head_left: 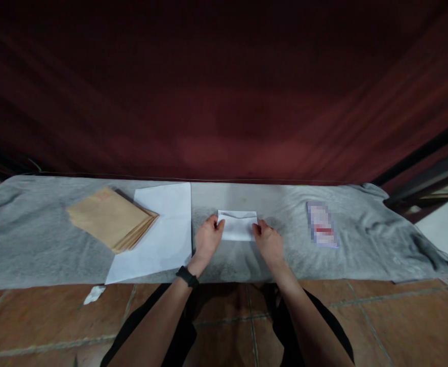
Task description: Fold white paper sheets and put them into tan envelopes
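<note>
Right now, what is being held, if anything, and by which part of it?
A white envelope-like paper: the left hand pinches its left edge, the right hand its right edge.

the left hand [208,238] and right hand [270,244] are bare; a black band [188,277] circles the left wrist; black legwear [181,339] covers both legs.

White envelope [239,230]: edges partly hidden by your left hand [207,240], right hand [270,246]. Pinkish item [323,223] pixelated (you can't read print). White sheet [172,237] partly covered by brown envelopes [107,216]. Your forearms [153,326] cut off below.
</note>
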{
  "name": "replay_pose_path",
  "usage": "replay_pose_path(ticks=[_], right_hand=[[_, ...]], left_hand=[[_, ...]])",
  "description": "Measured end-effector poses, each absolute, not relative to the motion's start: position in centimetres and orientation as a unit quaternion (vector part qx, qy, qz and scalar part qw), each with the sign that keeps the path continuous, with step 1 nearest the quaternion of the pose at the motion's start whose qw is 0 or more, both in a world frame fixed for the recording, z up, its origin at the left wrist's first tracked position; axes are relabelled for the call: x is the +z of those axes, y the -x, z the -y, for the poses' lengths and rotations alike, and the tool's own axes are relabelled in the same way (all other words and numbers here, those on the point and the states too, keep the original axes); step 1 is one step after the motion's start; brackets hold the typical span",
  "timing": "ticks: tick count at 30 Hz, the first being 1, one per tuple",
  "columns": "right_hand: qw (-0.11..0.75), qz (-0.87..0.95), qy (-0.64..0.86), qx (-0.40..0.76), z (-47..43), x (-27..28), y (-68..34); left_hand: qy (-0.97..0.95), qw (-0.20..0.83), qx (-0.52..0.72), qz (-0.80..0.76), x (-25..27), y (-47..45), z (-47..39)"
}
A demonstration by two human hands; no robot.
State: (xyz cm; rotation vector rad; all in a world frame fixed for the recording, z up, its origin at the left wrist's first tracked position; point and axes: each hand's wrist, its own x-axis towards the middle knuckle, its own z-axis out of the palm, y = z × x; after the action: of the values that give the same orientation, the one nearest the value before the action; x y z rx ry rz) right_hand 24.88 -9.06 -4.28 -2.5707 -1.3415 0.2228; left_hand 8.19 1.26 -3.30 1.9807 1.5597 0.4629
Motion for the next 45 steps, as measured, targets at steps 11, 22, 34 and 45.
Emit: replay_pose_path(ticks=[11,22,34,45], right_hand=[[0.093,0.421,0.901,0.048,7.7,-4.3,-24.6],[0.134,0.424,0.896,-0.002,7.5,-4.8,-24.3],[0.291,0.599,0.744,0.061,8.4,-5.4,-21.1],[0.156,0.666,0.729,0.007,10.6,-6.5,-20.0]], left_hand=[[-0.709,0.405,0.166,-0.553,-3.7,-8.0,-3.1],[-0.753,0.236,0.074,-0.610,-2.7,-9.1,-2.0],[-0.773,0.177,0.062,-0.606,-1.8,-9.8,-0.9],[-0.787,0.090,0.045,-0.608,-1.9,-10.1,-0.1]])
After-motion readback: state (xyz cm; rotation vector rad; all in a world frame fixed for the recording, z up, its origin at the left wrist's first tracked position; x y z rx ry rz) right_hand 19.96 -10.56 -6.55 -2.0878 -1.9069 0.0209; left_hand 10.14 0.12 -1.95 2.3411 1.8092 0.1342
